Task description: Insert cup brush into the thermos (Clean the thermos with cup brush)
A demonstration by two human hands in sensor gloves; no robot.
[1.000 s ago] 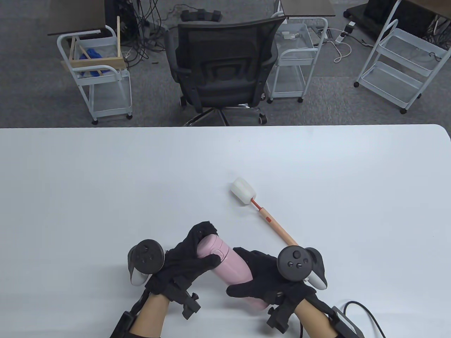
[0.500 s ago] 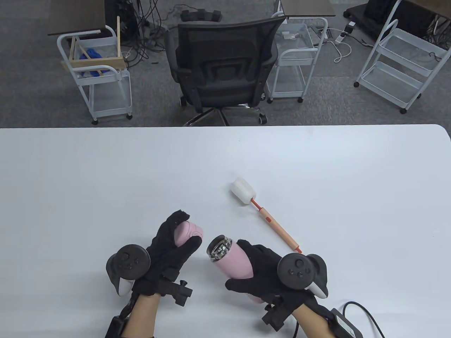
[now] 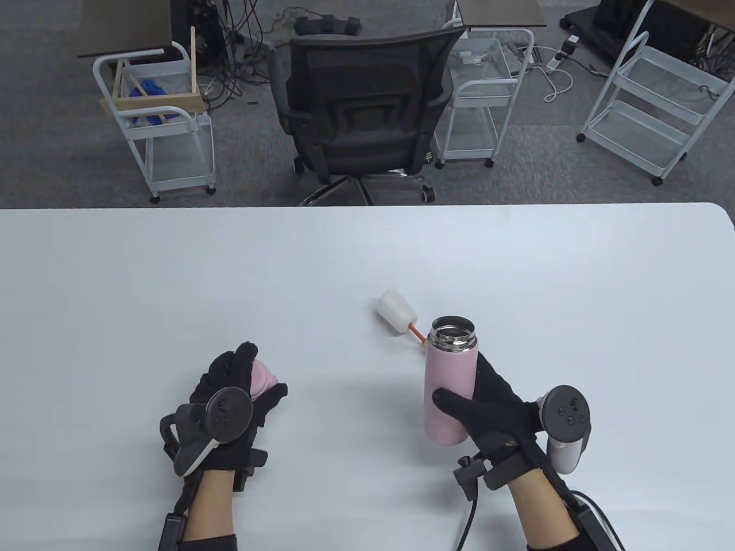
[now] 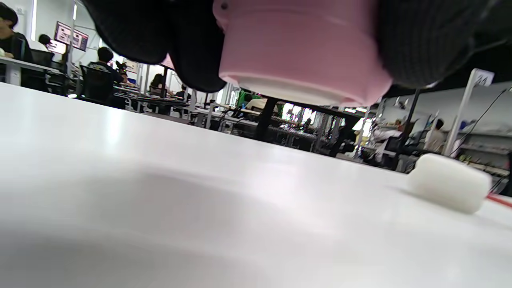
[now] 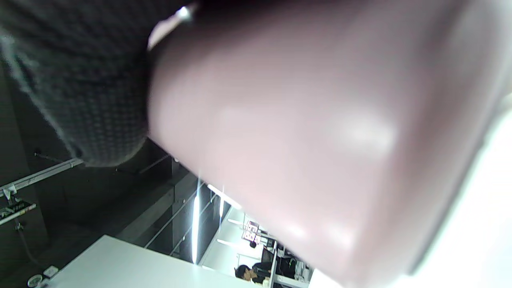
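The right hand (image 3: 494,402) holds the pink thermos (image 3: 449,384) around its lower part, with the thumb across the front and the other fingers wrapped behind it. The thermos stands up straight on the white table (image 3: 367,270), and its shiny metal mouth at the top is open. In the right wrist view the pink side of the thermos (image 5: 320,140) fills most of the picture, with a black gloved finger (image 5: 72,80) pressed against it. The left hand (image 3: 235,396) holds the pink lid (image 3: 263,379), with its fingers closed around it. In the left wrist view the lid (image 4: 300,48) hangs a little above the table, not touching it, with black fingers (image 4: 420,40) on both sides. The cup brush (image 3: 402,318) lies flat on the table, with no hand on it. Its white sponge head (image 3: 395,311) points away from the person. Its red neck goes behind the thermos, so the handle is hidden. The sponge head (image 4: 448,186) also shows at the right in the left wrist view. Past the table stand a black chair (image 3: 362,109) and white carts (image 3: 161,115).
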